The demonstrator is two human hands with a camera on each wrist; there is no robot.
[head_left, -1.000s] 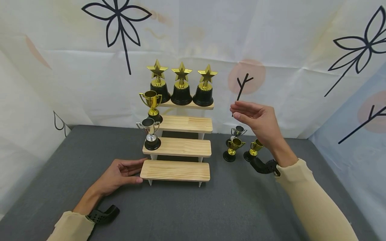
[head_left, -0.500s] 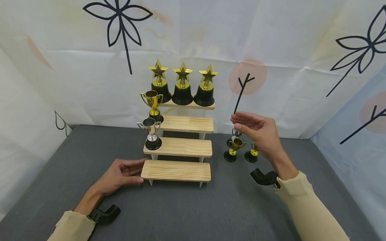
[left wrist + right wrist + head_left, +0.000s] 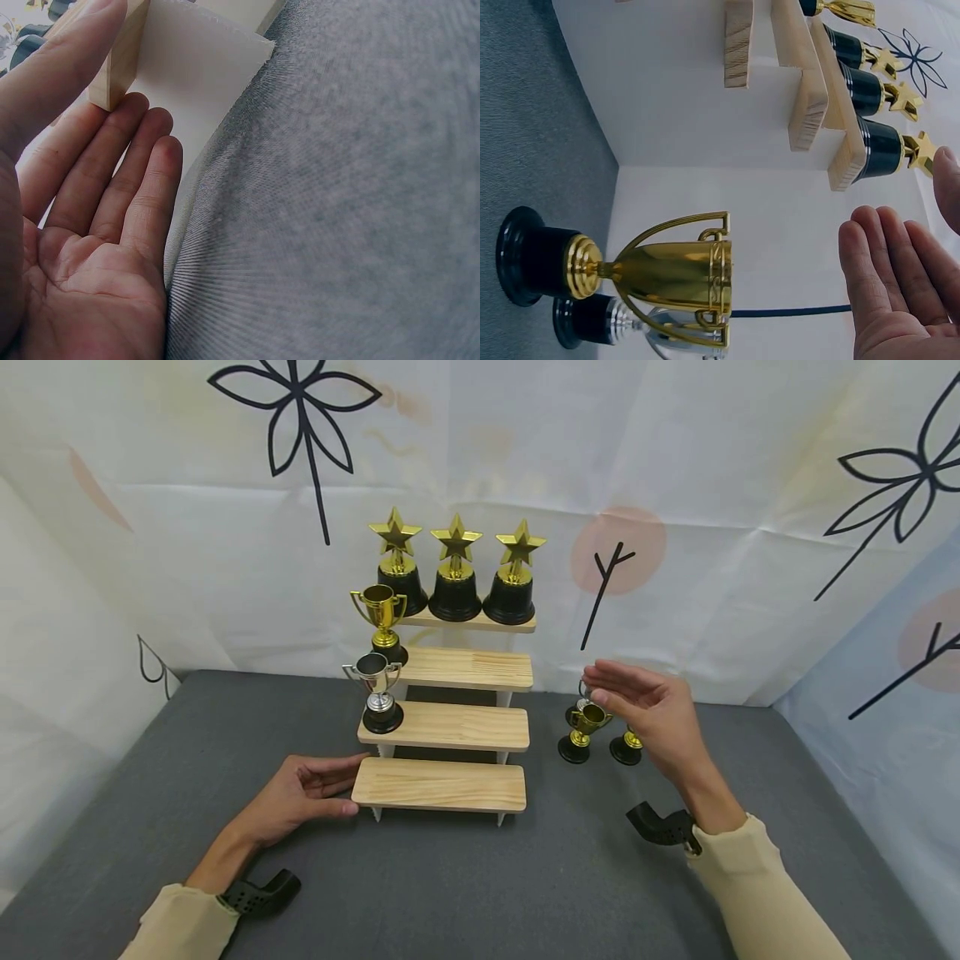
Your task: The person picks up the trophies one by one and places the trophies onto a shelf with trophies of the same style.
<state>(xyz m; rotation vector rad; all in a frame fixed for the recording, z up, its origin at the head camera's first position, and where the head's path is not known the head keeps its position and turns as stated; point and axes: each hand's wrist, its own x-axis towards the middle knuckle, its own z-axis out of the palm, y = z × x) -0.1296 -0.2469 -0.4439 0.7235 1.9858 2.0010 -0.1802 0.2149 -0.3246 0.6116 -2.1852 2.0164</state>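
Observation:
My left hand (image 3: 303, 793) lies at the left end of the tiered wooden stand's lowest step (image 3: 439, 785). Its fingers are straight, with fingertips right at the step's end and the white side panel (image 3: 199, 67). To the right of the stand, my right hand (image 3: 645, 710) hovers with extended fingers and nothing in its grasp. Below and beside it stand a small gold trophy cup (image 3: 588, 718), a second gold trophy cup (image 3: 626, 750) and a silver trophy cup (image 3: 592, 319). The hand partly hides the silver cup and the second gold one.
Three gold star trophies (image 3: 456, 568) line the top step. A gold cup (image 3: 381, 610) sits at the left of the step below, and a silver cup (image 3: 377, 681) lower still. White printed cloth (image 3: 495, 468) hangs behind the grey tabletop (image 3: 450, 893).
My right hand has come down toward the small trophy cups, covering more of the silver one and the right gold one. The left hand stays at the stand.

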